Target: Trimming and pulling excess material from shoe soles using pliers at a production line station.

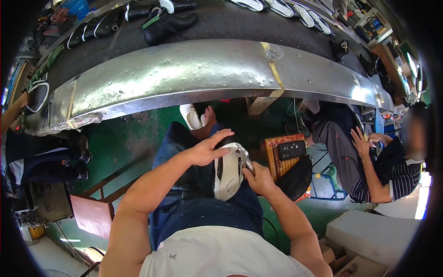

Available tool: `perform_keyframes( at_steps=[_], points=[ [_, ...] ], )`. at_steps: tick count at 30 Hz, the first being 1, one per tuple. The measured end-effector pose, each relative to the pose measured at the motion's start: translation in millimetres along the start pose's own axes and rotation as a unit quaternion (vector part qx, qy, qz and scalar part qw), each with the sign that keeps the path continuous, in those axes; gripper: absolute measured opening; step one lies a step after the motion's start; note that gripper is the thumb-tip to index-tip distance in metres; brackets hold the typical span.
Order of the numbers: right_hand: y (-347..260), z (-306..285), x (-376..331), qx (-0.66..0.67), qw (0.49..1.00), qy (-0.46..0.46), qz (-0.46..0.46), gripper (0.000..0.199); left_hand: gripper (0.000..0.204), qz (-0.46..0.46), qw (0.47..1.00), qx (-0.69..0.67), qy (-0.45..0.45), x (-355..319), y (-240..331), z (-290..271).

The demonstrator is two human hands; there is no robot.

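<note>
Above my lap lies a shoe [226,180], its pale underside up and dark material showing at the toe and along one side. My left hand [208,150] is closed around its far left edge, with the thumb across the toe end. In my right hand [261,180] is a curved metal tool that looks like lasting pincers [243,156]. Its head meets the right edge of the shoe near the toe. The exact bite of the jaws is too small to make out.
Ahead runs a dark conveyor belt [217,30] with a metal edge [175,69], carrying black boots [168,25] and several pale-soled shoes [279,8]. A clear cup [273,53] rests on that edge. To my right are a beaded seat [279,161] with a black device [292,150], and a seated co-worker [383,171].
</note>
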State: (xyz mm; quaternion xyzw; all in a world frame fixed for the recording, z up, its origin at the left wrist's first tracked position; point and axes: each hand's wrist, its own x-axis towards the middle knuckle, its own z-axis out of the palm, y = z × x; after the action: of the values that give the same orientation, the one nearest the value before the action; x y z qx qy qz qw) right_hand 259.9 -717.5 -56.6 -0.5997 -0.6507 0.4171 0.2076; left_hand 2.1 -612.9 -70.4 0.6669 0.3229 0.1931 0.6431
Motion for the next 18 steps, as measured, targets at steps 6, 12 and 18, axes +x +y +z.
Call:
perform_keyframes(
  at_steps=[6,12,18],
  points=[
    [-17.6,-8.0,-8.2,-0.047,0.999,0.002,-0.008,0.024,0.067,-0.014,0.999,-0.052,0.001,-3.5,-2.3,3.8],
    [-50.0,-22.0,-19.5,-0.171,0.983,-0.070,0.022,0.027,0.061,-0.031,0.986,-0.053,0.153,-4.0,-10.3,34.6],
    [-62.3,-63.4,-16.8,0.078,0.962,-0.209,0.160,0.025,0.055,-0.044,0.983,-0.036,0.174,-2.9,-5.0,32.5]
  ],
)
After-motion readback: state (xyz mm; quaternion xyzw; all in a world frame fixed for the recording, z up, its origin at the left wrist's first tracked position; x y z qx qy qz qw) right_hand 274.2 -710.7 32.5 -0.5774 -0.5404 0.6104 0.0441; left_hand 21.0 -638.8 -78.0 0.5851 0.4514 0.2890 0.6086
